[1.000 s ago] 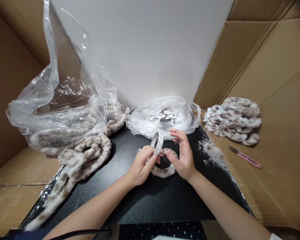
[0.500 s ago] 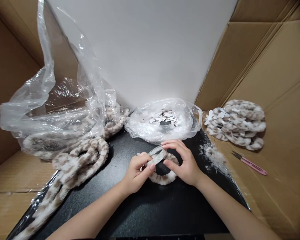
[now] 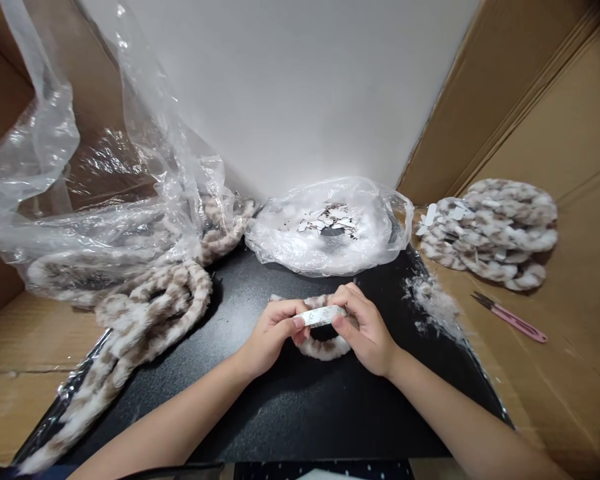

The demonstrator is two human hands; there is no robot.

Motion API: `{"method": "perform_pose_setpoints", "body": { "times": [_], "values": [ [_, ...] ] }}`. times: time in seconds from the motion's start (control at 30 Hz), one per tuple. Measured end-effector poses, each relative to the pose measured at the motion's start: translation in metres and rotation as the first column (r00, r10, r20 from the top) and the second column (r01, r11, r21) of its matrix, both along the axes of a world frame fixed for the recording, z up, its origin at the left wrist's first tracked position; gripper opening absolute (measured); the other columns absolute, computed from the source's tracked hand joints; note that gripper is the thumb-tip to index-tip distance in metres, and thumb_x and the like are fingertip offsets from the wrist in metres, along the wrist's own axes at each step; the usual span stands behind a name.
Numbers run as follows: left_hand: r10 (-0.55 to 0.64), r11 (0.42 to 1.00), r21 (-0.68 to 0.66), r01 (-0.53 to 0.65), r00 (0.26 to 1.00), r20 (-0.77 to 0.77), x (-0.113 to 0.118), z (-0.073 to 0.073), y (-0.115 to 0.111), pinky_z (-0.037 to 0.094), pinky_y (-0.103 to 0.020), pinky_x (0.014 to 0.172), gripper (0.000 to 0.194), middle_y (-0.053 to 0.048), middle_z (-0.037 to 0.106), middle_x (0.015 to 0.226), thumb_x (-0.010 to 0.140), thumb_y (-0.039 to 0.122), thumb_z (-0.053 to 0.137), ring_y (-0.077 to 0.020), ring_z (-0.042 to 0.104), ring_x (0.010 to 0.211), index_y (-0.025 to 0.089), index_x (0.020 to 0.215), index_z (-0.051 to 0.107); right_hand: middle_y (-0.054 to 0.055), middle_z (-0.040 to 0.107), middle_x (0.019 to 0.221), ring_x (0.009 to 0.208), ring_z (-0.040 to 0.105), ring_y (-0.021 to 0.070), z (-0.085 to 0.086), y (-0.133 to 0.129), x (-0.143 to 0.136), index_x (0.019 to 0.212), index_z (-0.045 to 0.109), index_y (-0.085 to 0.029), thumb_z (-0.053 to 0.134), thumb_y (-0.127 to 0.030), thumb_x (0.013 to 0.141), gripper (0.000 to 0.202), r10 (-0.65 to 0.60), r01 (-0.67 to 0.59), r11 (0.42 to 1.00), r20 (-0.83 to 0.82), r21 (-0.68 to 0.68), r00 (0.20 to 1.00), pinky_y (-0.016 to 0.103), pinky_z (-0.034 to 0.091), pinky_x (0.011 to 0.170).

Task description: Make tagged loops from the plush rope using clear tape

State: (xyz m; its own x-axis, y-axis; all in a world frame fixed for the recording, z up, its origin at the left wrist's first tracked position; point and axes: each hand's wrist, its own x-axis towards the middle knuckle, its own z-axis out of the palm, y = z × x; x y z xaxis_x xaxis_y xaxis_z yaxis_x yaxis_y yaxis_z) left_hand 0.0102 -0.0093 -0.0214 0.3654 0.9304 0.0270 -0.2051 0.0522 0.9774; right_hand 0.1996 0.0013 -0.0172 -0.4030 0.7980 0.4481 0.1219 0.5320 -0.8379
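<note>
Between both hands is a narrow white ring with grey print, like a roll of tape (image 3: 323, 316), turned edge-on to me. My left hand (image 3: 274, 333) pinches its left end with thumb and fingers. At the right end, my right hand (image 3: 365, 327) grips it with thumb and bent fingers. Just beneath, a fluffy white-and-brown plush ring (image 3: 325, 350) lies on the black table (image 3: 260, 413), partly hidden by the hands.
At the back sits a clear plastic bag (image 3: 285, 243) with small white tags. Plush strands (image 3: 150, 313) spill from a large bag (image 3: 130, 167) on the left. Right are stacked plush loops (image 3: 510, 230), pink-handled snips (image 3: 517, 322) and loose fluff (image 3: 433, 300). Cardboard walls (image 3: 540, 113) flank the table.
The printed ring has turned from an open oval to edge-on. My right hand has closed from spread fingers onto its right end. The whole view has shifted slightly.
</note>
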Motion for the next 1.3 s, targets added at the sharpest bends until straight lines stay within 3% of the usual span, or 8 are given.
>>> {"method": "perform_pose_setpoints", "body": {
  "times": [0.33,0.47,0.7,0.9,1.0,1.07,1.2,1.3],
  "values": [
    [0.177,0.956,-0.291,-0.046,0.879,0.442,0.001,0.022,0.008,0.042,-0.027,0.065,0.018,0.002,0.035,0.044,0.063,0.021,0.05,-0.0115,0.038,0.051,0.017,0.046,0.045,0.005,0.06,0.081,0.08,0.055,0.0187,-0.001,0.001,-0.004,0.08,0.062,-0.018,0.05,-0.047,0.091,0.033,0.149,-0.292,0.871,-0.354,-0.396,0.923,0.033,0.043,0.079],
    [0.127,0.987,-0.131,-0.09,0.94,0.316,-0.002,0.015,0.008,0.041,-0.027,0.063,0.016,-0.003,0.058,0.063,0.069,0.03,0.056,-0.0157,0.05,0.064,0.015,0.067,0.061,0.0,0.054,0.065,0.059,0.047,0.0123,0.002,0.0,-0.004,0.078,0.059,-0.018,0.054,-0.05,0.088,0.034,0.103,-0.291,0.836,-0.387,-0.466,0.916,0.027,0.041,0.062],
    [-0.075,0.992,0.09,0.089,0.986,-0.152,-0.007,0.006,0.001,0.029,-0.024,0.053,0.047,0.001,0.045,0.054,0.082,0.056,0.058,-0.0109,0.039,0.053,0.014,0.06,0.057,0.0,0.054,0.07,0.062,0.048,0.0118,0.007,-0.001,0.001,0.082,0.063,-0.019,0.056,-0.05,0.088,0.032,0.089,-0.178,0.921,-0.258,-0.346,0.962,0.025,0.041,0.06],
    [0.244,0.961,0.136,-0.239,0.969,-0.02,-0.002,0.002,0.005,0.036,-0.023,0.057,0.031,0.002,0.046,0.068,0.082,0.049,0.063,-0.0115,0.043,0.062,0.018,0.081,0.054,0.002,0.056,0.075,0.073,0.053,0.0155,0.009,0.0,-0.001,0.077,0.062,-0.019,0.061,-0.048,0.085,0.03,0.113,-0.201,0.923,-0.267,-0.328,0.957,0.03,0.046,0.072],
    [0.588,0.751,0.42,-0.51,0.806,-0.073,-0.003,0.002,0.006,0.043,-0.029,0.08,0.033,-0.005,0.05,0.107,0.081,0.039,0.067,-0.0184,0.051,0.099,0.024,0.106,0.051,0.002,0.054,0.077,0.075,0.054,0.0151,0.007,0.0,-0.005,0.072,0.063,-0.019,0.068,-0.042,0.081,0.025,0.089,-0.193,0.933,-0.326,-0.304,0.941,0.031,0.046,0.074],
    [0.633,0.654,0.619,-0.434,0.763,-0.133,-0.004,0.004,0.004,0.041,-0.032,0.088,0.031,-0.006,0.049,0.11,0.08,0.038,0.069,-0.0209,0.049,0.105,0.024,0.102,0.052,0.001,0.054,0.078,0.075,0.055,0.0145,0.003,0.001,-0.007,0.07,0.065,-0.019,0.072,-0.04,0.078,0.023,0.054,-0.186,0.926,-0.374,-0.328,0.926,0.031,0.047,0.074],
    [0.402,0.686,0.726,0.05,0.806,-0.435,0.0,0.007,-0.002,0.041,-0.035,0.085,0.029,-0.005,0.061,0.096,0.08,0.034,0.07,-0.0211,0.055,0.093,0.022,0.101,0.054,0.003,0.064,0.079,0.077,0.061,0.017,-0.003,0.0,-0.01,0.073,0.069,-0.02,0.076,-0.039,0.074,0.02,0.0,-0.152,0.917,-0.38,-0.37,0.925,0.033,0.05,0.078],
    [0.428,0.67,0.727,0.15,0.722,-0.543,0.003,0.007,-0.004,0.035,-0.039,0.095,0.012,-0.004,0.066,0.092,0.089,0.021,0.054,-0.0191,0.058,0.09,0.021,0.102,0.054,0.003,0.067,0.078,0.075,0.062,0.0169,-0.003,-0.001,-0.01,0.075,0.069,-0.019,0.074,-0.035,0.077,0.017,-0.056,-0.064,0.925,-0.302,-0.374,0.952,0.032,0.05,0.074]
  ]
}}
